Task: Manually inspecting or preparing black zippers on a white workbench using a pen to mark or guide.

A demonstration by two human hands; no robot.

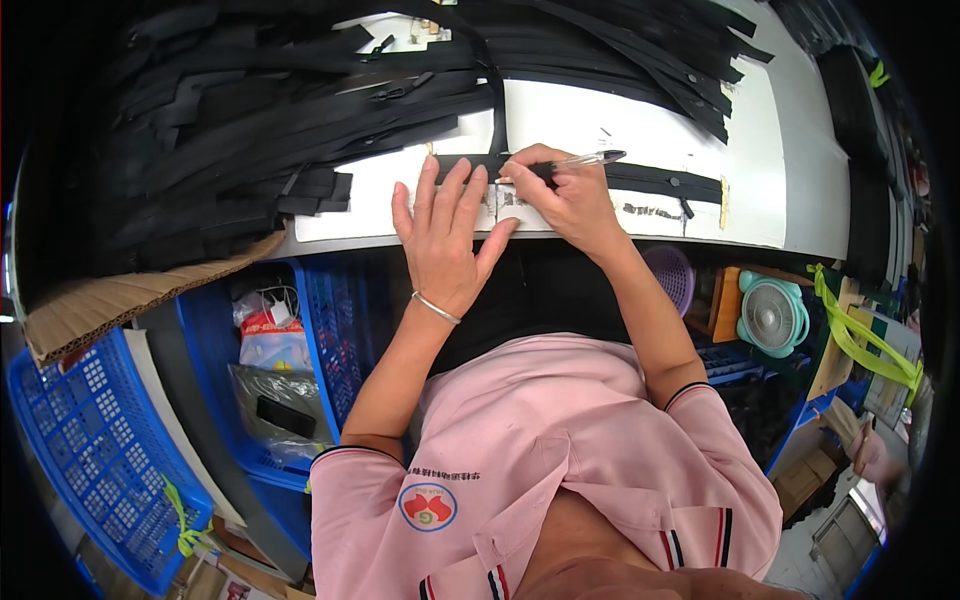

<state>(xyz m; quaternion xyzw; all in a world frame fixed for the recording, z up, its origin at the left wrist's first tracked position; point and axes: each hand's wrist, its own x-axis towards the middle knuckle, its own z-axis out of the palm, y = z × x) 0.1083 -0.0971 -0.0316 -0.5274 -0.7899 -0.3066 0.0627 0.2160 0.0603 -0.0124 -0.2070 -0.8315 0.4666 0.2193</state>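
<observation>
A black zipper strip (pixel 655 181) lies crosswise on a white board (pixel 755 150) at the front of the table, with a dark slider near its right end. My left hand (pixel 445 235) rests on the strip's left part, palm down and fingers spread. Pinched in my right hand (pixel 580 205) is a pen (pixel 598 158) with a clear barrel end. Its writing end points down-left toward the strip beside my left fingers, and the tip is hidden behind my fingers. Another narrow black strip (pixel 497 100) runs away from there toward the far side. Dark marks (pixel 655 212) show on the board.
Heaped black zipper strips (pixel 230 120) cover the table's left side; more (pixel 640 50) lie at the back. A cardboard flap (pixel 150 295) juts from the left front edge. Blue baskets (pixel 110 450) stand below left. At right are a small turquoise fan (pixel 772 314) and a yellow-green ribbon (pixel 870 345).
</observation>
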